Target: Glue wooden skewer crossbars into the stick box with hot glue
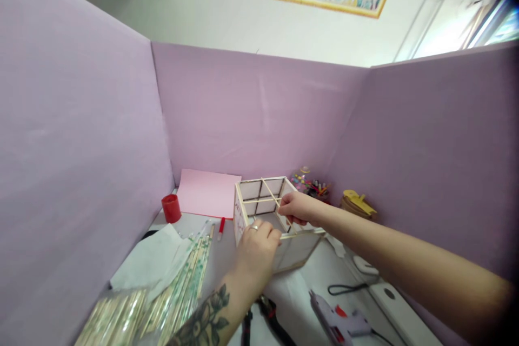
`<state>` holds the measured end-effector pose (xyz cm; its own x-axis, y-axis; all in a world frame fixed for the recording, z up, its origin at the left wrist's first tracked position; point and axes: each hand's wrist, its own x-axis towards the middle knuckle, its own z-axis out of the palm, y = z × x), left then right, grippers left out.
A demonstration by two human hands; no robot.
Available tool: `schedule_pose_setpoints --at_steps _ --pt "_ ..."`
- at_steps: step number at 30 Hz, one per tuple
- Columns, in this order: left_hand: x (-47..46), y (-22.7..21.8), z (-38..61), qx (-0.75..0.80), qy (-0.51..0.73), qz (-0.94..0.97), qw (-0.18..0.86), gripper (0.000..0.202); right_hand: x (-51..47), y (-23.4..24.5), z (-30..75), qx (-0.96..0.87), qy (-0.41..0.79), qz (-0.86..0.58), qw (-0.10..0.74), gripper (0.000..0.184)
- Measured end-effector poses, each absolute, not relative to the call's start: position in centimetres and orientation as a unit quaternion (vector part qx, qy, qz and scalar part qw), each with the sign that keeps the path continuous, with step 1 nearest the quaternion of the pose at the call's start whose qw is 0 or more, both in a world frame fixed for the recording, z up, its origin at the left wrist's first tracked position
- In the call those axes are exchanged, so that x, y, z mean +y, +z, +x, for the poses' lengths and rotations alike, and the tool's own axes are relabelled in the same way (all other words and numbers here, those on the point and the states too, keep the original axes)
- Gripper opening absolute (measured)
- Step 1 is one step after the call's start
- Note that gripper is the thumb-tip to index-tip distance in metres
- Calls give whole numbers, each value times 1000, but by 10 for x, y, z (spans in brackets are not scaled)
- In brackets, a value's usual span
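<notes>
A box-shaped frame of thin wooden sticks with pale panels [298,253] stands on the table, its top side uppermost. My left hand [256,248], with a ring on one finger, grips the frame's near left top edge, fingers curled over it. Over the open top, my right hand [299,207] pinches a thin wooden stick [269,190]. That stick runs from the far edge of the frame toward the near edge, crossing another stick that spans the top sideways. My right fingertips are partly hidden behind the hand.
Plastic-wrapped wooden sticks [190,270] and white sheets [152,259] lie at left. Behind them are a red roll [171,208], red marker [221,228] and pink paper [208,194]. A lilac glue gun [344,320], pliers [271,313] and white power strip [403,316] lie in front. Purple walls enclose three sides.
</notes>
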<state>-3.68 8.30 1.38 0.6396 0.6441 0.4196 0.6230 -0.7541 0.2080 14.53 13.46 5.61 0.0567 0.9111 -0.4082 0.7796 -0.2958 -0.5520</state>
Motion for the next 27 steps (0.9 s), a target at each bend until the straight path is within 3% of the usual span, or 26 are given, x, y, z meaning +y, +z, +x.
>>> schedule_pose_setpoints --at_steps 27 --pt "82 18 -39 364 228 903 20 9 137 56 137 -581 356 -729 64 24"
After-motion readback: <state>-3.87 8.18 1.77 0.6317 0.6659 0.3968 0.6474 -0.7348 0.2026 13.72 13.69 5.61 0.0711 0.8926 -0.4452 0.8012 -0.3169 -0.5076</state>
